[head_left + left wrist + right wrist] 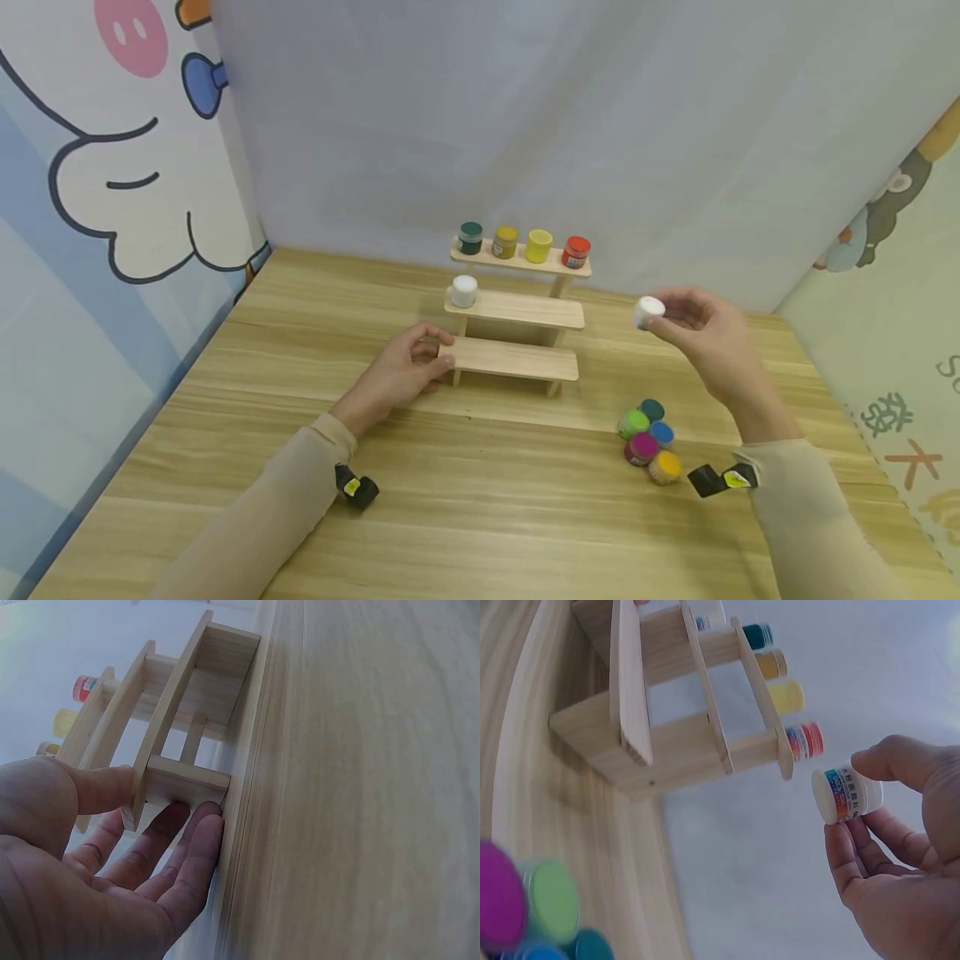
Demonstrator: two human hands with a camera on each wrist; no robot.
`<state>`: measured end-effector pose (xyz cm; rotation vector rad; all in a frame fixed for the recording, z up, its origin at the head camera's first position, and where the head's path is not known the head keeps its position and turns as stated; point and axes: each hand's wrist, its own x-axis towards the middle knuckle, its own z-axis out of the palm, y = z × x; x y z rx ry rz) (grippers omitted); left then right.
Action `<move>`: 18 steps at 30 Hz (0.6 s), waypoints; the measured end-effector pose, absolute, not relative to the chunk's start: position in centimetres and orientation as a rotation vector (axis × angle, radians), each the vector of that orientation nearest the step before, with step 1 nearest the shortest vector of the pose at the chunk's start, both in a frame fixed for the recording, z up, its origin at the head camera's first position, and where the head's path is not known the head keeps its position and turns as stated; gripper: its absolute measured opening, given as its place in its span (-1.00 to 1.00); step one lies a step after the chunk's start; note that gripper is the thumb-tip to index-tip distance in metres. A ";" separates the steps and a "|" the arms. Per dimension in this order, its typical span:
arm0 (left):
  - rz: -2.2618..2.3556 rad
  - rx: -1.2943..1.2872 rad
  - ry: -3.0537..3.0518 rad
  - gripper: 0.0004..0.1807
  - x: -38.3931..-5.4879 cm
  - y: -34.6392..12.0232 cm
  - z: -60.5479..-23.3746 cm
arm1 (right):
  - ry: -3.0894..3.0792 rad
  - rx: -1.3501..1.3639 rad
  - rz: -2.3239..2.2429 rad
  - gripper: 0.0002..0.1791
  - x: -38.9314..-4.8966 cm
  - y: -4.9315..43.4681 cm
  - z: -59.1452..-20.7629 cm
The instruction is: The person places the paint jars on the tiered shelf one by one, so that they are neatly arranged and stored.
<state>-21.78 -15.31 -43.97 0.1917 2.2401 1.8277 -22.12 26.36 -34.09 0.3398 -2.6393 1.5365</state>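
A three-step wooden display stand [517,358] stands on the table. My left hand [401,367] grips the left end of its lowest step; in the left wrist view the thumb lies on the board [161,727] and the fingers curl beneath, by the leg. Between thumb and fingers, my right hand [708,342] pinches a white paint jar [648,312], held in the air right of the stand. Printed lettering shows on that jar [846,793] in the right wrist view. Another white paint jar [464,291] sits at the left end of the middle step.
Dark green [470,238], ochre [505,242], yellow [538,246] and red [576,252] paint jars line the top step. A cluster of several jars, including a purple jar [641,448] and an orange-yellow jar [665,467], stands on the table [480,517] at right. A pale curtain [525,108] hangs behind.
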 end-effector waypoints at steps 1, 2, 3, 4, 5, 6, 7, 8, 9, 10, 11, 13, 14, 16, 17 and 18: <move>1.829 0.189 2.239 -0.70 -21.8 -15.3 -44.0 | -2.634 0.343 1.551 -0.51 -22.3 25.8 -33.9; 1.828 0.187 2.240 -0.70 -21.8 -15.3 -44.0 | -2.631 0.345 1.560 -0.51 -22.4 25.3 -33.8; 1.826 0.187 2.241 -0.71 -21.8 -15.4 -44.0 | -2.630 0.347 1.565 -0.51 -22.6 24.8 -33.7; 1.826 0.188 2.242 -0.70 -21.8 -15.4 -44.1 | -2.627 0.349 1.572 -0.50 -22.7 24.3 -33.5; 1.825 0.184 2.243 -0.70 -21.8 -15.3 -44.1 | -2.620 0.348 1.585 -0.50 -22.9 23.8 -33.5; 1.823 0.186 2.244 -0.70 -21.8 -15.3 -44.1 | -2.616 0.349 1.596 -0.49 -23.0 23.3 -33.3; 1.822 0.182 2.244 -0.71 -21.8 -15.3 -44.1 | -2.609 0.351 1.613 -0.49 -23.1 22.8 -33.2; 1.821 0.180 2.244 -0.71 -21.8 -15.3 -44.1 | -2.604 0.352 1.625 -0.49 -23.2 22.3 -33.1; 1.822 0.176 2.243 -0.71 -21.8 -15.3 -44.1 | -2.594 0.356 1.645 -0.49 -23.4 21.8 -33.0; 1.822 0.177 2.243 -0.71 -21.8 -15.3 -44.1 | -2.589 0.354 1.658 -0.49 -23.5 21.3 -32.9; 1.822 0.172 2.241 -0.71 -21.8 -15.4 -44.0 | -2.581 0.356 1.669 -0.49 -23.7 20.8 -32.9; 1.823 0.178 2.238 -0.70 -21.7 -15.4 -44.0 | -2.561 0.370 1.693 -0.51 -24.0 19.9 -32.9; 1.823 0.180 2.236 -0.70 -21.7 -15.4 -43.9 | -2.549 0.381 1.701 -0.52 -24.1 19.5 -32.9; 1.826 0.186 2.234 -0.70 -21.7 -15.4 -43.9 | -2.521 0.410 1.720 -0.54 -24.5 18.7 -33.1; 1.828 0.185 2.231 -0.70 -21.7 -15.4 -43.9 | -2.505 0.426 1.731 -0.55 -24.6 18.3 -33.2; 1.829 0.189 2.231 -0.70 -21.7 -15.4 -43.9 | -2.492 0.439 1.742 -0.56 -24.8 17.9 -33.3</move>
